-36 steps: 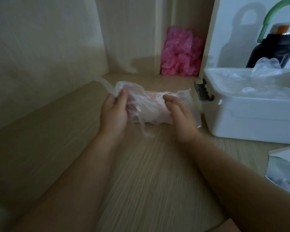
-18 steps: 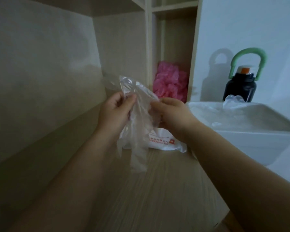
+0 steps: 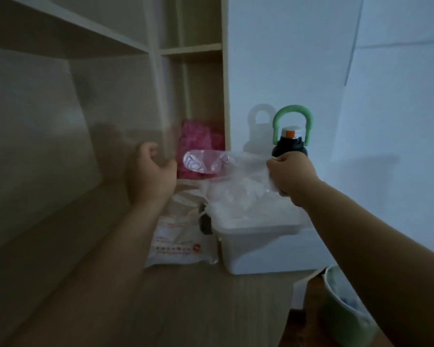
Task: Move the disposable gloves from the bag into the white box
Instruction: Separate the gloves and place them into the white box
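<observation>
One clear crinkled glove hangs clamped in right hand; left hand grip: cannot tell.

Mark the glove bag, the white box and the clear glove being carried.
glove bag [image 3: 181, 244]: head view, on its printed front face.
white box [image 3: 261, 249]: head view, on its front wall.
clear glove [image 3: 202, 162]: head view, on its loose end.

Bare forearms, left hand, right hand
</observation>
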`<state>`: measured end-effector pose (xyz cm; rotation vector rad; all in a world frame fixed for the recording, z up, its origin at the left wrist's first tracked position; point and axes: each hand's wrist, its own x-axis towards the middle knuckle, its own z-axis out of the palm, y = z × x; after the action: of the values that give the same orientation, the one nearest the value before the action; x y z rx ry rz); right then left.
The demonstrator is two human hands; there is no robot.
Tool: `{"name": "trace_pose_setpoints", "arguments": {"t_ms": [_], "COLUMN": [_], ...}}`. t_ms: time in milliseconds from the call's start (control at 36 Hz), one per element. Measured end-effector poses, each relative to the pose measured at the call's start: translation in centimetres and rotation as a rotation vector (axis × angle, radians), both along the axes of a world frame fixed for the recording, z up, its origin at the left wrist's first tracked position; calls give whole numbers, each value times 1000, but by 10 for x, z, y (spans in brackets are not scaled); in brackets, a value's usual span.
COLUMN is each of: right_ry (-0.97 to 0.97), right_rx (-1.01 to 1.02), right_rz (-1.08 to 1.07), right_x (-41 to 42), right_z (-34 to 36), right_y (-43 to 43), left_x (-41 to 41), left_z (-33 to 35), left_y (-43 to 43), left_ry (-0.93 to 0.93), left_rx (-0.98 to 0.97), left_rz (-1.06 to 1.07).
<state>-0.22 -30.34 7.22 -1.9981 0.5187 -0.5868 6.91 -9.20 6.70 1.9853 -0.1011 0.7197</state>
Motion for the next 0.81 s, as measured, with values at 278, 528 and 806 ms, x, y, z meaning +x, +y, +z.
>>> {"name": "trace_pose_setpoints", "arguments": {"t_ms": [278,528,806], "right_ry": [386,399,997], "right_rx": [-416,-853,-811], "right_rz": [-172,186,514], "right_x": [-20,-29,-2], "right_z": [-25,-1,-31], "right_y": [-71,-58,-53], "left_x": [-30,-25,1], "left_z": [-1,-15,-37], "left_y": [-81,-103,-120], "left_ry": [198,359,422], "left_rx": [699,1235,1430], "left_rz": [-762,-739,-680]}}
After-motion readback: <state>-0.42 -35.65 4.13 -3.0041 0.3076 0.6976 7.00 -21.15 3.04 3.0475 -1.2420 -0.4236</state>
